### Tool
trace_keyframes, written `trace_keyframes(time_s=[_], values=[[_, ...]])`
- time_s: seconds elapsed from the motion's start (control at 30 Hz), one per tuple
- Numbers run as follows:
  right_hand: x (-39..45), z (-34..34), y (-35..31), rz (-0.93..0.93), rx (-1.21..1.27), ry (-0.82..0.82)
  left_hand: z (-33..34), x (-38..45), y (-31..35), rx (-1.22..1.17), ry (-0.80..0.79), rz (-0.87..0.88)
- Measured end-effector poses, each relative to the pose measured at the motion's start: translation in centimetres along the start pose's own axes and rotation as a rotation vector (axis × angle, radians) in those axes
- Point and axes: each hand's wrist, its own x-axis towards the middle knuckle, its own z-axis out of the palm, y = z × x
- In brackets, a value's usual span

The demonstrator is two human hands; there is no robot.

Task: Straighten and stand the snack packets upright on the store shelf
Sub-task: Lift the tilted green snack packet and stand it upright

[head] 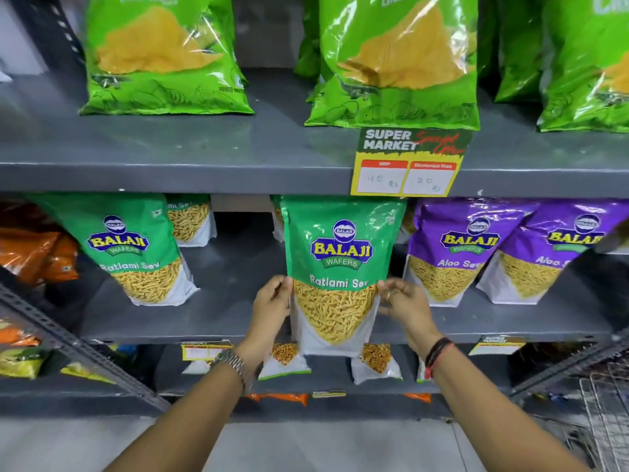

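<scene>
A green Ratlami Sev packet point(340, 264) stands upright at the front edge of the middle grey shelf point(224, 321). My left hand point(270, 308) grips its left edge and my right hand point(405, 301) grips its right edge, both at mid-height. The packet's bottom hangs slightly over the shelf lip. Another green Ratlami Sev packet point(136, 250) leans to the left of it. Two purple Aloo Sev packets point(456, 253) point(551, 257) stand tilted to the right.
Bright green snack bags point(398, 63) stand on the upper shelf above a yellow price tag point(408, 165). Orange packets point(34, 250) lie at the far left. Small packets point(286, 362) sit on the lower shelf. A wire basket point(609, 403) is at the bottom right.
</scene>
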Motion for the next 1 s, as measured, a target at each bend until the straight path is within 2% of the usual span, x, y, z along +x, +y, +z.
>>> trace_keyframes(time_s=[0.13, 0.23, 0.33, 0.43, 0.53, 0.63, 0.8, 1.0], values=[[2.7, 2.3, -1.5, -0.097, -0.044, 0.027, 0.2, 4.2, 1.4, 0.033, 0.111, 0.047], [4.4, 3.4, -1.6, -0.124, -0.082, 0.064, 0.6, 5.9, 1.2, 0.083, 0.138, 0.043], [5.4, 3.6, -0.3, -0.092, -0.104, 0.082, 0.8, 6.1, 0.7, 0.151, 0.052, -0.003], [5.8, 3.3, 1.3, -0.035, -0.136, 0.094, 0.6, 5.6, -0.6, 0.040, -0.142, -0.059], [5.7, 3.0, 2.5, 0.125, -0.161, -0.047, 0.7, 5.1, -2.0, 0.142, -0.241, -0.081], [5.4, 3.3, 3.0, 0.180, -0.152, -0.076, 1.1, 5.2, -2.3, 0.263, -0.125, -0.059], [4.7, 5.0, 2.9, 0.153, -0.083, -0.069, 0.6, 6.2, -2.1, 0.304, -0.026, -0.039], [4.6, 8.4, 2.4, 0.151, -0.095, -0.138, -2.2, 7.0, -2.1, 0.320, 0.080, -0.007]])
